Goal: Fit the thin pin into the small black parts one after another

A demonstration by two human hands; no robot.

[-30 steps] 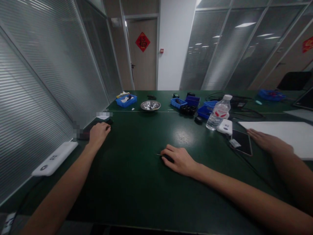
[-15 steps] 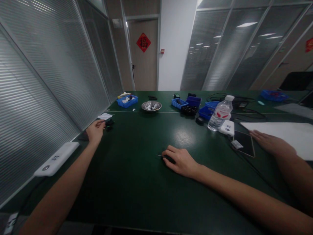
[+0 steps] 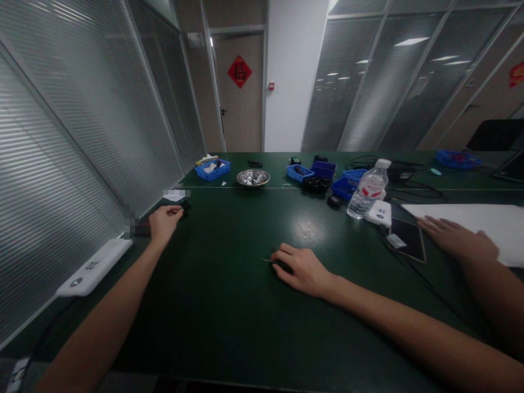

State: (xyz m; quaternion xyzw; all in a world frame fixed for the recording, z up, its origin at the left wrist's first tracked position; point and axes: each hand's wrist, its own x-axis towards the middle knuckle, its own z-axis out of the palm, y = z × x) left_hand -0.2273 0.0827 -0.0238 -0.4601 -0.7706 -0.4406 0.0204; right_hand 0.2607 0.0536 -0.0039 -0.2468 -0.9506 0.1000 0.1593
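Note:
My left hand (image 3: 164, 222) is at the left side of the green table, thumb and fingertips pinched together. Its fingertips meet a small black object (image 3: 185, 206); whether they grip it or something tiny beside it is too dark to tell. Resting on the table near the middle, my right hand (image 3: 302, 268) is closed around a thin tool (image 3: 267, 260), apparently a screwdriver. The slim metal shaft points left, and its dark handle lies mostly under my fingers.
A white power bank (image 3: 96, 267) lies along the left edge. At the back are a blue tray (image 3: 213, 170) and a metal bowl (image 3: 253, 178). To the right stand a water bottle (image 3: 369, 190) and a tablet (image 3: 407, 239). Another person's hand (image 3: 458, 240) rests on white paper (image 3: 507, 229).
My left hand has shifted slightly right, its fingertips now up against the small black object. My right hand and the tool stay in place.

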